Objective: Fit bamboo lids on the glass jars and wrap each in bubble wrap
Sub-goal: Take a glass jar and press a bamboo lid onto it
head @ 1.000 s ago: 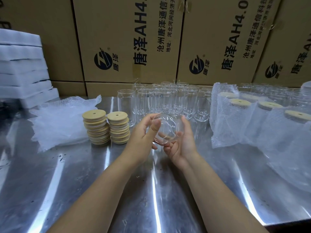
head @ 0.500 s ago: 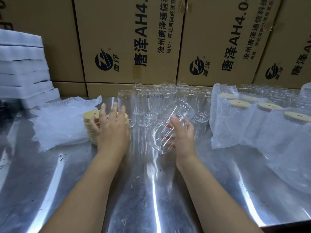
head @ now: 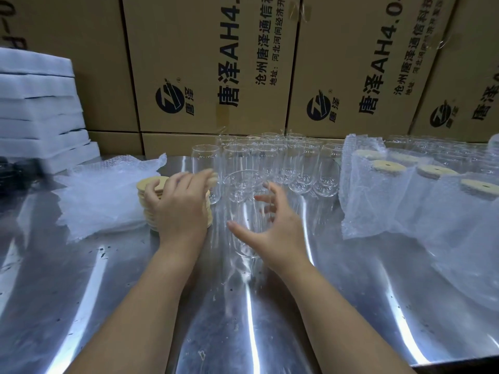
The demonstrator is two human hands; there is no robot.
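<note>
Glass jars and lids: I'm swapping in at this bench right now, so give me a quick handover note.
Left hand: resting on the bamboo lid stacks, no lid lifted clear yet.
Right hand: fingers spread around the upright bare jar; firm grip unclear.
Bubble wrap sheets lie left of the lids; unlidded jars stand behind.
Done: several lidded, wrapped jars at right.
Left: lid this jar, wrap it, then repeat for the remaining jars.

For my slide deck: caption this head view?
Left hand reaches the bamboo lids; right hand steadies an upright glass jar.
</note>
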